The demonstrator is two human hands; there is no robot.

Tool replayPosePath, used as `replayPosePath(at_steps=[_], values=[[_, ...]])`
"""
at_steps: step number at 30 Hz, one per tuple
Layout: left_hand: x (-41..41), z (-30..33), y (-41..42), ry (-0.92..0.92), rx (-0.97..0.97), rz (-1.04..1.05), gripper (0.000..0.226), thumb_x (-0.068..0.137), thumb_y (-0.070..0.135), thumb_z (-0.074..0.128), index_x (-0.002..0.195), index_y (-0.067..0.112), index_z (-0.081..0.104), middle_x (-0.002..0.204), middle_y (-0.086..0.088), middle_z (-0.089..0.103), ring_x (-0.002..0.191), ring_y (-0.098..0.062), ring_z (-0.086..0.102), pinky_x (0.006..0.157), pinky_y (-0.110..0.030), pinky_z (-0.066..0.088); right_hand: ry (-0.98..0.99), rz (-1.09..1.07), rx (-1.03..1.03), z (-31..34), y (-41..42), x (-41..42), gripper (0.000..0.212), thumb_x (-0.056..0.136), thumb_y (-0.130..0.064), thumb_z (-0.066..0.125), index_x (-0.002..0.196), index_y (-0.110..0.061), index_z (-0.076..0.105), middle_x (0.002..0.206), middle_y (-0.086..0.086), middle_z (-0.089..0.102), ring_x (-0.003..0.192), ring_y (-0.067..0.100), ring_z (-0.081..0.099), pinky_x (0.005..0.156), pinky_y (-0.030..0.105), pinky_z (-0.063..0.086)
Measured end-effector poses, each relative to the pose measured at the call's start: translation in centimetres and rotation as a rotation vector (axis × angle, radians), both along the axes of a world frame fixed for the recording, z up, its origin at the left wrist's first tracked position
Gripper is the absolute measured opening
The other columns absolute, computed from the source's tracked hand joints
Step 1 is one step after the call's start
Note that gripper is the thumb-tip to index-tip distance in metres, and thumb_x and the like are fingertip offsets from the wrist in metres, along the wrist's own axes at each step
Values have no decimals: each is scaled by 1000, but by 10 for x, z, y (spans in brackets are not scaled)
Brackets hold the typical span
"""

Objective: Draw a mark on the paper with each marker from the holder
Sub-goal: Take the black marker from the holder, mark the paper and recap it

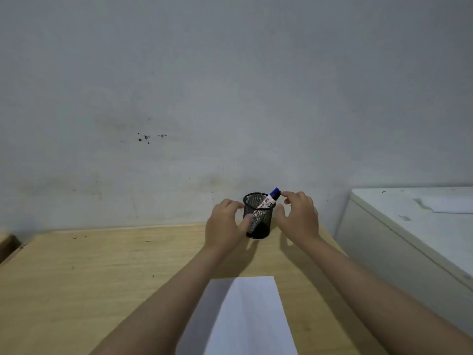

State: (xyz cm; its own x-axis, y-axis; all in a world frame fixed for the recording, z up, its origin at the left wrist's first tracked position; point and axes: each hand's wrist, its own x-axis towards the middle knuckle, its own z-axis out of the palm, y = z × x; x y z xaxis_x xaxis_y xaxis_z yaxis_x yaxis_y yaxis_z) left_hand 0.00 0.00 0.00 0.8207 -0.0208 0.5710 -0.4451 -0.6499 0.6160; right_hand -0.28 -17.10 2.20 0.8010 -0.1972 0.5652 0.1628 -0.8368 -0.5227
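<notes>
A black mesh holder stands at the far edge of the wooden desk, close to the wall. One white marker with a blue cap leans in it, the cap sticking out over the right rim. My left hand grips the holder's left side, thumb against the mesh. My right hand hovers just right of the holder with fingers spread, the index fingertip almost touching the blue cap. A white sheet of paper lies on the desk near me, between my forearms.
A stained grey wall rises right behind the desk. A white cabinet or appliance stands to the right of the desk, a little higher than the desktop. The desk's left corner ends near a brown edge.
</notes>
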Motion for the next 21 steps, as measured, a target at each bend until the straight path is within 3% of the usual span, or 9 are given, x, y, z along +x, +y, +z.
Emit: replayPosePath(at_steps=[6,12,17,21], values=[[9,2,-17,34,11,-12,31,80,27,64,109,18,66,110,0,63,103,-22,55,84,-35,46,73,-31,-14,3,-3,17,40,86,-19,53,125,-15,57,108,11,60,109,30,49,90,45,42],[27,7,-32,89,-96,61,25,81,31,65,100,15,71,104,-2,66,100,-23,58,82,-39,49,77,-15,-4,-1,-5,29,31,86,-19,52,116,-17,61,103,10,59,105,29,49,87,43,43],[36,1,-37,159,-185,104,20,80,32,66,89,14,73,98,-3,68,97,-22,60,80,-35,49,-4,23,148,-3,-7,36,11,82,-23,61,90,-15,63,86,0,60,87,22,59,78,40,48],[37,-3,-40,163,-220,147,17,78,28,68,87,14,72,98,-3,68,97,-22,60,79,-34,49,6,89,325,2,-5,42,2,78,-11,64,79,-12,62,73,1,63,65,14,59,66,25,43]])
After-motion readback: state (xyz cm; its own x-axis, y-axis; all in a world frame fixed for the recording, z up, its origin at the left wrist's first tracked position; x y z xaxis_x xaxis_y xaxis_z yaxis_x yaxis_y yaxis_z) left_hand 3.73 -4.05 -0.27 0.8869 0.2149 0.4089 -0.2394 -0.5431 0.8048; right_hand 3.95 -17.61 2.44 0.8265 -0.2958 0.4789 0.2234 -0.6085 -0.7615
